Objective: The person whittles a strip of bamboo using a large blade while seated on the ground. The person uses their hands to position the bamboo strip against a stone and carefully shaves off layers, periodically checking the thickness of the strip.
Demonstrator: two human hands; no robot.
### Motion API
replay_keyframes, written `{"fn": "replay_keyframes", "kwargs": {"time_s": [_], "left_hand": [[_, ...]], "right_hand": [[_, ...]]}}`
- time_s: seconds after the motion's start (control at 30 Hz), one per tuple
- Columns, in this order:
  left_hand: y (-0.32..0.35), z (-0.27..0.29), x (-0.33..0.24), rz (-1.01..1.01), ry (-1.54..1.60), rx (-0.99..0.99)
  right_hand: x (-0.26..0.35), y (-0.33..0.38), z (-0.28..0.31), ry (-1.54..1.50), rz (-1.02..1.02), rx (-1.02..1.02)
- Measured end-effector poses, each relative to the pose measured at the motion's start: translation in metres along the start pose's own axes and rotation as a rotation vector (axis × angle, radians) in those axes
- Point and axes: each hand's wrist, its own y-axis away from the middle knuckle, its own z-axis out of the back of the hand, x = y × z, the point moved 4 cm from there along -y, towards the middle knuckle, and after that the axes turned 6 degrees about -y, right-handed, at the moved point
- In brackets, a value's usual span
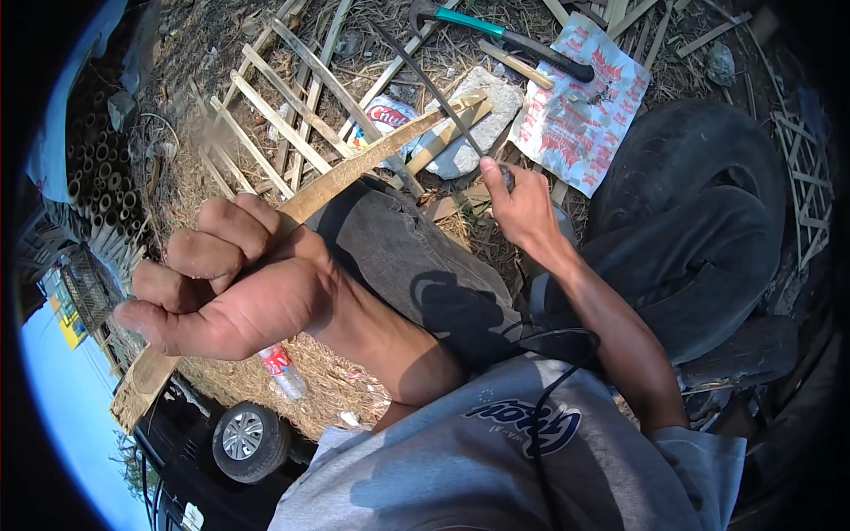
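A long, flat bamboo strip [372,157] runs from the lower left toward the upper middle. My left hand [226,274] is closed round it, fingers curled, with one end of the strip sticking out below the thumb. In my right hand [524,208] is a knife with a long, narrow dark blade [423,75], held by its handle and pointing up and left. The blade crosses the strip near its far end; whether it touches cannot be told. Under that end lie a pale stone block [503,102] and a shorter bamboo piece [438,150].
Several bamboo slats [282,124] lie on the straw-strewn ground. Beyond the stone rest a tool with a green and black handle [509,37] and a red-printed paper sheet [571,111]. Left are stacked bamboo poles [106,177], a plastic bottle [285,376] and a vehicle wheel [248,442].
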Motion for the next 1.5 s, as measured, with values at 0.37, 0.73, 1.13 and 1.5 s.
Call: {"fn": "replay_keyframes", "kwargs": {"time_s": [0.37,0.73,1.13,1.5], "left_hand": [[0.005,-0.020,0.027,0.293,0.463,0.090],[0.045,-0.055,0.068,-0.021,0.031,0.336],[0.057,-0.076,0.089,0.352,0.293,0.095],[0.058,-0.078,0.093,0.392,0.241,0.049]], "right_hand": [[0.012,-0.007,0.009,0.009,-0.158,-0.005],[-0.018,0.005,-0.003,-0.233,-0.284,0.046],[0.021,0.012,0.011,-0.161,-0.116,-0.046],[-0.021,0.002,0.003,-0.073,-0.329,0.013]]}}
